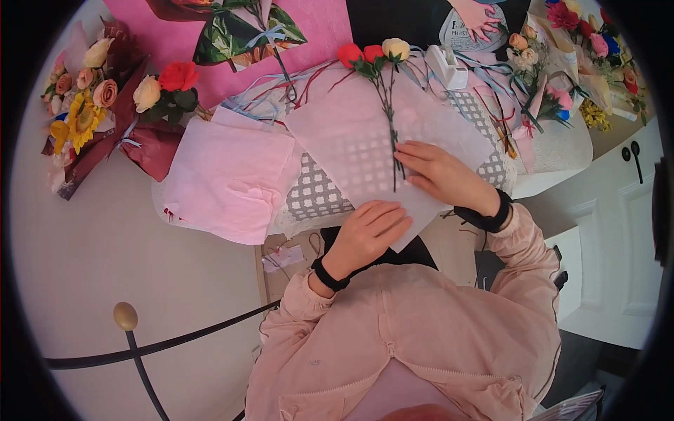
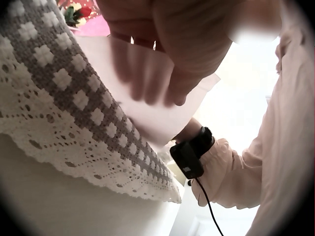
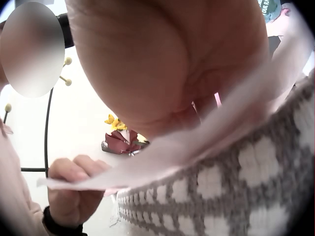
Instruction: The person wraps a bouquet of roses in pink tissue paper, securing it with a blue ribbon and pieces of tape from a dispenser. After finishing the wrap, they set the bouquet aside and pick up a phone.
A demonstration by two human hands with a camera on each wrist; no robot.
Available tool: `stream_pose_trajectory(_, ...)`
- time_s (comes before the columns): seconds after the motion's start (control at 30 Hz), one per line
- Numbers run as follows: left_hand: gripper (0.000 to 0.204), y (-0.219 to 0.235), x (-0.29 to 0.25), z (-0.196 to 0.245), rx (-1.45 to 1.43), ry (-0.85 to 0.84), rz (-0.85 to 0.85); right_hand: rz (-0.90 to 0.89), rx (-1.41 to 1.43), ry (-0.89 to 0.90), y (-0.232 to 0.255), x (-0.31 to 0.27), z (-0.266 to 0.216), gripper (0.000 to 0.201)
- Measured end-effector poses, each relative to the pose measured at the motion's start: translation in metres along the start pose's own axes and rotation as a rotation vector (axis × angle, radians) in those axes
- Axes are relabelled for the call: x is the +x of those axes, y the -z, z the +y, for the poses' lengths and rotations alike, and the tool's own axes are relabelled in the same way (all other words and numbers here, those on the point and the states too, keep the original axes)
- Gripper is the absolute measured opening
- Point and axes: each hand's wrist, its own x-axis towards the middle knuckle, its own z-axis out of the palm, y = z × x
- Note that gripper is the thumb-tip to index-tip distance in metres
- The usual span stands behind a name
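A translucent pale wrapping sheet (image 1: 344, 133) lies askew over the table, its near corner hanging past the front edge. Three artificial roses (image 1: 373, 55), two red and one cream, lie on it, dark stems (image 1: 390, 133) pointing toward the person. At the near edge, the left hand (image 1: 370, 235) pinches the wrapping sheet (image 2: 162, 118); its fingers show through the sheet, with the thumb on the other side. The right hand (image 1: 446, 179) lies on the sheet, fairly straight fingers reaching to the lower stems. In the right wrist view its palm (image 3: 167, 64) is over the sheet.
Folded pink sheets (image 1: 232, 172) lie at left on the grey-and-white tablecloth (image 1: 314, 188). Wrapped bouquets stand left (image 1: 88, 112) and right (image 1: 562, 63). Ribbons (image 1: 484, 67) and a white holder (image 1: 446, 68) are behind. Another person's hand (image 1: 476, 17) is at the far side.
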Motion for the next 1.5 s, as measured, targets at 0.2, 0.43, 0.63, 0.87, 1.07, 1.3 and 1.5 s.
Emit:
stream_pose_trajectory(0.2, 0.029, 0.005, 0.002, 0.003, -0.042, 0.002, -0.029, 0.024, 0.151, -0.103, 0.005, -0.006, -0.005, 0.045)
stream_pose_trajectory(0.43, 0.03, 0.054, -0.002, -0.029, -0.233, 0.481, 0.094, 0.034, 0.064, -0.04, 0.014, -0.007, -0.023, 0.049)
stream_pose_trajectory(0.63, 0.058, 0.053, 0.006, -0.07, 0.173, 0.806, 0.266, -0.021, -0.015, -0.059, -0.009, 0.006, -0.01, 0.052)
stream_pose_trajectory(0.87, 0.059, 0.034, 0.021, -0.077, -0.035, 0.773, 0.4, -0.038, 0.001, -0.109, -0.016, 0.003, -0.01, 0.057)
stream_pose_trajectory(1.07, 0.039, 0.03, 0.016, -0.075, 0.078, 0.747, 0.363, 0.016, 0.098, -0.112, -0.007, 0.001, -0.012, 0.059)
stream_pose_trajectory(1.3, 0.027, 0.031, 0.008, -0.076, 0.058, 0.735, 0.294, 0.215, 0.121, -0.214, 0.004, -0.008, 0.003, 0.046)
stream_pose_trajectory(1.5, 0.025, 0.034, 0.007, -0.067, 0.005, 0.755, 0.288, 0.07, 0.331, -0.338, 0.009, 0.02, 0.007, 0.042)
